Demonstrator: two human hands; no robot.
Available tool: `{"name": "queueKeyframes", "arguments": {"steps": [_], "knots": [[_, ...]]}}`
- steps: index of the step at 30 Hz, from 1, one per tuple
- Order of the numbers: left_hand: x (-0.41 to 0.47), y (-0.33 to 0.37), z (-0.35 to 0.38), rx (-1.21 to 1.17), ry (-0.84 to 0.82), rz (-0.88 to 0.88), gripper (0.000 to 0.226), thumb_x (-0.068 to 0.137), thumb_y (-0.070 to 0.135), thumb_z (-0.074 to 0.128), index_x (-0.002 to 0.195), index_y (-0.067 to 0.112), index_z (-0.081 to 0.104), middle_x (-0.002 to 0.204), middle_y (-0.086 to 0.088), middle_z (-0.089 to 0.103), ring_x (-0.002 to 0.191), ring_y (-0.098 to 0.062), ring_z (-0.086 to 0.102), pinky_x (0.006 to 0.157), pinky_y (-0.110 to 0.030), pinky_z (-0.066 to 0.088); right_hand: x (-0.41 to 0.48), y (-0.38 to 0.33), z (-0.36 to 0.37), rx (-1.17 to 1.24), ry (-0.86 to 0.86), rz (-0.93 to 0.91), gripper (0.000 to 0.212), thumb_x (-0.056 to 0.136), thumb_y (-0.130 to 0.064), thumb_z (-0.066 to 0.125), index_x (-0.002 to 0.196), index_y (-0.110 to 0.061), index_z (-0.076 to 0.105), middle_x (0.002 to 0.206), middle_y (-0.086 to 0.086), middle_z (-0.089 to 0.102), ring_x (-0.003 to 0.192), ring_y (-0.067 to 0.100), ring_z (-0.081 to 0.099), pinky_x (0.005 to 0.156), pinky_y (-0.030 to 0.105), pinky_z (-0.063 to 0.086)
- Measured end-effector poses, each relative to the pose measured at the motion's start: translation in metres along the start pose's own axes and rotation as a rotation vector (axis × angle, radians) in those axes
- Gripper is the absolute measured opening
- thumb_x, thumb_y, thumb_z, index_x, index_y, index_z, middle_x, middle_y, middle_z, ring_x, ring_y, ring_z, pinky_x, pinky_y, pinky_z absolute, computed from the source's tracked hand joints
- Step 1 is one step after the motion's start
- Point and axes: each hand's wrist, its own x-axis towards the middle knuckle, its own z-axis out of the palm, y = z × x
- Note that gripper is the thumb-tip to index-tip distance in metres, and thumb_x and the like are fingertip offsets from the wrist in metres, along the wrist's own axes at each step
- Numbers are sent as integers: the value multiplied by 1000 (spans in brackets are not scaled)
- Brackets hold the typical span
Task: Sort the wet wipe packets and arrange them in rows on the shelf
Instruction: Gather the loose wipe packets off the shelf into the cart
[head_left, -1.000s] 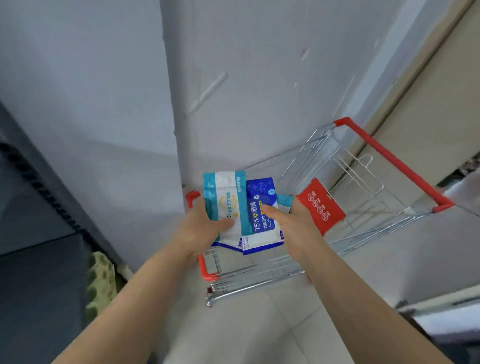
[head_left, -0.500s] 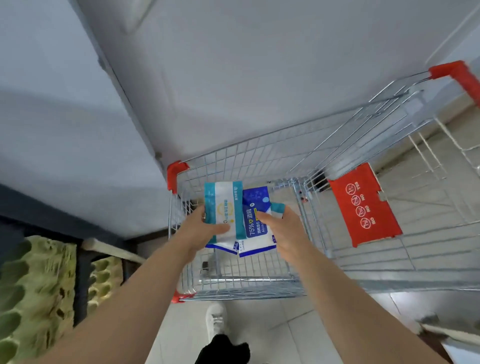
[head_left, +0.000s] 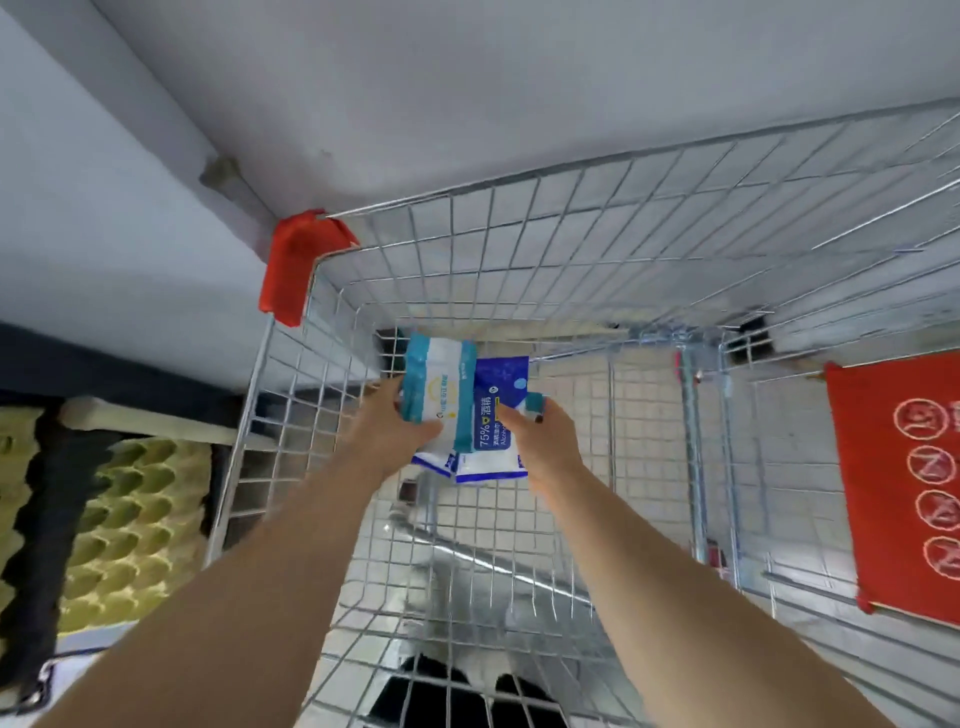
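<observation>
Both hands held a fan of wet wipe pkts over the wire cart (head_left: 519, 249), grip same as 0.5 s before. Left hand (head_left: 387, 434) gripped the teal packet (head_left: 439, 387): thumb laid across its front near the lower edge, other fingers curled behind, out of sight. Right hand (head_left: 548, 447) pinched the blue packet (head_left: 501, 379): thumb pressed on the label, fingers behind, one dark nail showing. Teal packet overlapped the blue one's left side. A white-and-blue packet edge (head_left: 431, 460) stuck out at 6 o'clock below the teal one, and a teal corner (head_left: 535, 401) showed at 3 o'clock by the right fingers. Total no. of pkts: couldn't tell.

Vs earlier: view had tipped further down and come nearer, so the cart filled most of the frame. 1 s before, it stood farther off w/ its red handle visible. Hands & pkts now sat lower, w/ mesh and tiled floor (head_left: 639, 415) behind them.

Red corner guard (head_left: 296, 260) lay at 10 o'clock of the pkts, bigger than before. Red flap (head_left: 904, 483) w/ circle signs was at 3 o'clock, at the frame edge. Green egg-crate foam (head_left: 119, 519) was at 8 o'clock, outside the cart, more of it showing. Dark blurred shapes (head_left: 441, 691) showed through the mesh at 6 o'clock.
</observation>
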Motion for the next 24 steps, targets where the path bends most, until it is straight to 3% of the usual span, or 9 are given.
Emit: {"name": "queueKeyframes", "arguments": {"steps": [2, 5, 7, 10, 12, 16, 20, 24], "knots": [[11, -9, 9, 122, 57, -8, 66, 82, -3, 67, 139, 15, 40, 119, -7, 61, 93, -20, 60, 63, -22, 50, 11, 13, 2, -135, 30, -1, 25, 80, -13, 67, 102, -8, 56, 88, 11, 65, 69, 23, 61, 56, 33, 52], [17, -21, 14, 349, 133, -21, 60, 81, 3, 67, 133, 21, 42, 121, -9, 59, 97, -24, 61, 75, -37, 56, 12, 19, -2, -356, 33, -16, 33, 86, -12, 63, 113, -9, 45, 98, 8, 58, 77, 19, 57, 58, 31, 47], [11, -20, 12, 426, 154, -9, 46, 82, 6, 64, 121, 22, 47, 114, -6, 59, 92, -21, 61, 73, -37, 57, 4, 14, -9, -528, 19, -77, 39, 87, -15, 63, 121, -9, 45, 114, 8, 56, 93, 21, 58, 71, 31, 48], [-13, 1, 6, 531, 200, 70, 28, 87, 14, 57, 114, 23, 55, 103, -1, 60, 79, -15, 60, 56, -27, 50, -25, -12, -16, -757, -67, -258, 43, 91, -16, 59, 132, -9, 46, 131, 5, 48, 120, 21, 48, 100, 30, 40], [-40, 20, -4, 595, 226, 108, 26, 91, 22, 55, 116, 26, 57, 96, 2, 62, 73, -12, 59, 50, -24, 43, -55, -38, -18, -834, -113, -391, 44, 93, -19, 56, 135, -11, 46, 135, 3, 49, 125, 19, 46, 106, 33, 38], [-119, 64, -33, 534, 294, 168, 35, 91, 29, 55, 126, 28, 55, 110, 4, 66, 81, -12, 64, 68, -32, 57, -133, -96, -19, -920, -160, -744, 23, 93, -20, 56, 116, -16, 58, 108, -2, 62, 98, 14, 52, 86, 32, 46], [-220, 97, -76, 585, 420, 284, 30, 92, 32, 52, 120, 22, 60, 121, 1, 60, 105, -21, 58, 89, -38, 50, -218, -154, -15, -1075, -158, -1067, 24, 90, -18, 60, 114, -13, 61, 111, 2, 65, 101, 22, 54, 90, 36, 45], [-320, 111, -127, 590, 632, 391, 37, 90, 33, 56, 125, 23, 60, 125, 3, 61, 111, -24, 56, 95, -38, 45, -309, -199, -2, -1124, -137, -1341, 16, 84, -17, 63, 97, -9, 65, 98, 5, 68, 93, 25, 60, 93, 41, 46]]}}
